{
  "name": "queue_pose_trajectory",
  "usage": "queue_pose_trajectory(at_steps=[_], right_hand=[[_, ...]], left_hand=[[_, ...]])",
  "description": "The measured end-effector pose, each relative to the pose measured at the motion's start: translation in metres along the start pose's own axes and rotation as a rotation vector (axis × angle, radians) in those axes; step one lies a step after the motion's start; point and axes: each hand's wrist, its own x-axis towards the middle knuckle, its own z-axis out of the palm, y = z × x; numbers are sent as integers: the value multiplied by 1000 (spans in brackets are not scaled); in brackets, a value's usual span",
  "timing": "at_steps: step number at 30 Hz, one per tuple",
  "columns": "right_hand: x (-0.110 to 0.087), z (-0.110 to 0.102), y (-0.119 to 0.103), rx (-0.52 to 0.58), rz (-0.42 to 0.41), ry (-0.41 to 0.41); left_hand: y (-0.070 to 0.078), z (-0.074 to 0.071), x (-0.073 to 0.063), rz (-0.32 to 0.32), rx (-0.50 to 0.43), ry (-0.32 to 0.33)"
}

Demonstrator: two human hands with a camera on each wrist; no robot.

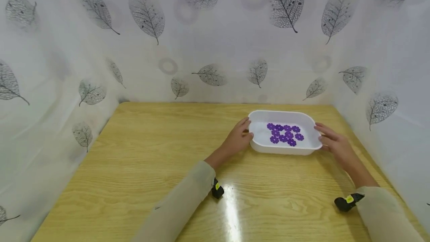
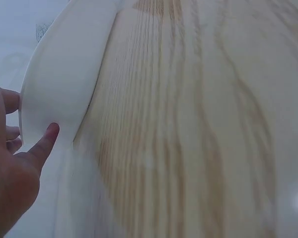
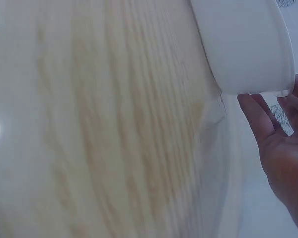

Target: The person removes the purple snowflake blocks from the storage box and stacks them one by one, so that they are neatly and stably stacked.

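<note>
A white oval plastic tub (image 1: 285, 150) stands at the back right of the table, one hand at each end. Inside it, several purple flower-shaped pieces (image 1: 291, 143) lie flat on the bottom. My left hand (image 1: 236, 139) grips the left end; in the left wrist view its thumb (image 2: 50, 133) lies against the outer wall and the other fingers reach round the end. At the opposite end, my right hand (image 1: 339, 148) holds the rim and wall, its fingers spread. The right wrist view shows that hand's fingertips (image 3: 246, 101) right at the tub's end wall (image 3: 248, 54).
The wooden table (image 1: 161, 148) extends to the left and front of the tub. A white curtain (image 1: 215, 40) with grey leaf prints hangs behind and along both sides. Black wrist cameras (image 1: 217, 189) sit at both sleeves.
</note>
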Motion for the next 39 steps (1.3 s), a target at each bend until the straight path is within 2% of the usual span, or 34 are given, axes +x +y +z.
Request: queue_pose_trajectory(at_steps=[8,16,23,34,39], right_hand=[[-2,20,-12,-75,61,-29],[-1,44,-21,-104,91,-66],[1,72,-30,-70,123,-78],[4,107,-34,-20,105,-100],[6,123,-36,-6,72,-109]], left_hand=[[-9,-18,-15,7,-39,6],[-19,-41,-36,39,-118,-2],[-28,-63,-53,-1,-138,21],[-37,-97,-75,-38,-109,34],[-41,-109,-85,-40,-103,57]])
